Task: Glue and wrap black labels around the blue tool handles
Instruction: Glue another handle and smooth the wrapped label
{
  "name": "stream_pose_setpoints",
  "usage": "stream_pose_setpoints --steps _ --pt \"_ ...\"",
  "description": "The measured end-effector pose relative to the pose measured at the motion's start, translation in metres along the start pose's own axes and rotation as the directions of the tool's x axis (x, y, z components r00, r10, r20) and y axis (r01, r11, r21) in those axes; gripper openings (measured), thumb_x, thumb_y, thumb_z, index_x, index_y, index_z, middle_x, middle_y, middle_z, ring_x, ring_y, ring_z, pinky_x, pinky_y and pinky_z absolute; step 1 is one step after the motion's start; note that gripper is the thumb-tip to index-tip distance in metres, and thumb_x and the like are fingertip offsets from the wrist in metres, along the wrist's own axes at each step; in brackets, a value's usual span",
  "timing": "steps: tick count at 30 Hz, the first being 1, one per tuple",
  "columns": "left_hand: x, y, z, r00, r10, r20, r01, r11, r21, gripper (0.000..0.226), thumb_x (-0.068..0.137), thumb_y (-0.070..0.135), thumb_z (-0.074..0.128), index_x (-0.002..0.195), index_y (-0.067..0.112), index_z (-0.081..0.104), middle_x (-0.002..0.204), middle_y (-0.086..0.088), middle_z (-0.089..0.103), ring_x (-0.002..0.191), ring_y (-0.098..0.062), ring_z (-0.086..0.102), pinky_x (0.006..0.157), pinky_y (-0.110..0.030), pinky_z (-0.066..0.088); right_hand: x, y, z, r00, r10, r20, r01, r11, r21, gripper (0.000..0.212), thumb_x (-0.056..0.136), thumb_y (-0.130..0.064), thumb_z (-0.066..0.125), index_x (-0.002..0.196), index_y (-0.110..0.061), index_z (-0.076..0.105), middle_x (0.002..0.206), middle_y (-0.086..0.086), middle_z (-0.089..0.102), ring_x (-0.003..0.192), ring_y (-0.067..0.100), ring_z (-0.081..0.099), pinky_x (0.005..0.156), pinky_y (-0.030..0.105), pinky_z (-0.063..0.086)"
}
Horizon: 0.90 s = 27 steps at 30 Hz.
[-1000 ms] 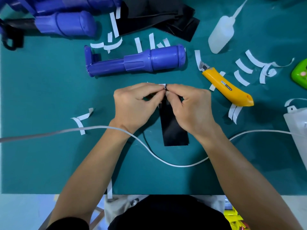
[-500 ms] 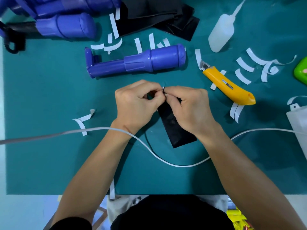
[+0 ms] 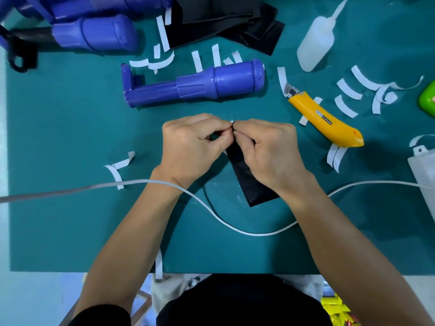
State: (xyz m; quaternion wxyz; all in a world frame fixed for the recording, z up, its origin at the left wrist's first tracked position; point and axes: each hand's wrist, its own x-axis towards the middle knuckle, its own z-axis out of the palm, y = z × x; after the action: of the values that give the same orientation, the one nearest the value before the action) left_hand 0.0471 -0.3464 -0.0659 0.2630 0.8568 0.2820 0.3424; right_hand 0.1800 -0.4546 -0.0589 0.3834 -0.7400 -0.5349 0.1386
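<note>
A black label (image 3: 251, 182) lies on the green mat (image 3: 70, 220), its lower end slanting to the right. My left hand (image 3: 190, 149) and my right hand (image 3: 268, 154) meet at its top end and pinch it there, where a white sliver of backing shows between the fingertips. A blue tool handle (image 3: 195, 87) lies just beyond the hands. More blue handles (image 3: 94, 34) are stacked at the top left. A pile of black label sheets (image 3: 226, 22) sits at the top middle.
A yellow utility knife (image 3: 324, 118) lies to the right, a white glue bottle (image 3: 315, 45) beyond it. Several white backing strips (image 3: 348, 90) litter the mat. A white cable (image 3: 235, 228) crosses under both forearms. A white container (image 3: 423, 175) and a green object (image 3: 428, 100) sit at the right edge.
The label's lower end has swung from straight down to the right. Both hands stay pinched at its top end.
</note>
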Motion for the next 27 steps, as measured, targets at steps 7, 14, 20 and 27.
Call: stream_pose_setpoints --steps 7,14,20,27 --pt "0.001 0.006 0.003 0.968 -0.243 0.052 0.248 0.962 -0.116 0.012 0.078 0.006 0.075 0.078 0.015 0.081 0.071 0.011 0.071 0.062 -0.006 0.063 0.061 -0.021 0.052 0.000 0.001 0.001 0.997 0.075 0.014 -0.076 0.992 0.101 0.023 0.099 -0.005 0.061 0.078 -0.001 0.069 0.062 0.009 0.053 0.060 0.027 0.043 0.055 0.042 0.041" --pt "0.004 0.017 0.006 0.893 -0.437 0.107 0.448 0.840 -0.307 0.022 0.079 0.021 0.077 0.082 0.042 0.075 0.075 0.016 0.075 0.065 -0.002 0.067 0.063 -0.024 0.058 0.002 0.003 -0.002 0.989 0.143 -0.021 -0.138 0.975 0.172 0.017 0.099 -0.010 0.063 0.093 -0.004 0.078 0.075 0.011 0.070 0.066 0.027 0.059 0.060 0.043 0.048" --pt "0.000 0.017 0.008 0.892 -0.441 0.103 0.450 0.839 -0.305 0.018 0.082 0.013 0.085 0.080 0.031 0.080 0.079 0.026 0.074 0.073 0.000 0.072 0.073 -0.018 0.057 0.002 0.003 -0.003 0.998 0.023 -0.060 -0.022 1.000 0.014 0.021 0.103 -0.007 0.060 0.091 -0.003 0.077 0.070 0.012 0.066 0.063 0.027 0.059 0.057 0.045 0.047" --pt "-0.004 0.015 0.007 0.946 -0.325 0.019 0.321 0.923 -0.214 0.010 0.087 0.015 0.082 0.095 0.021 0.082 0.086 0.025 0.074 0.078 0.002 0.072 0.076 -0.020 0.058 0.002 0.004 -0.004 0.999 0.001 -0.054 -0.001 1.000 -0.001 0.023 0.102 -0.006 0.060 0.085 -0.001 0.074 0.066 0.012 0.061 0.060 0.029 0.054 0.055 0.043 0.045"
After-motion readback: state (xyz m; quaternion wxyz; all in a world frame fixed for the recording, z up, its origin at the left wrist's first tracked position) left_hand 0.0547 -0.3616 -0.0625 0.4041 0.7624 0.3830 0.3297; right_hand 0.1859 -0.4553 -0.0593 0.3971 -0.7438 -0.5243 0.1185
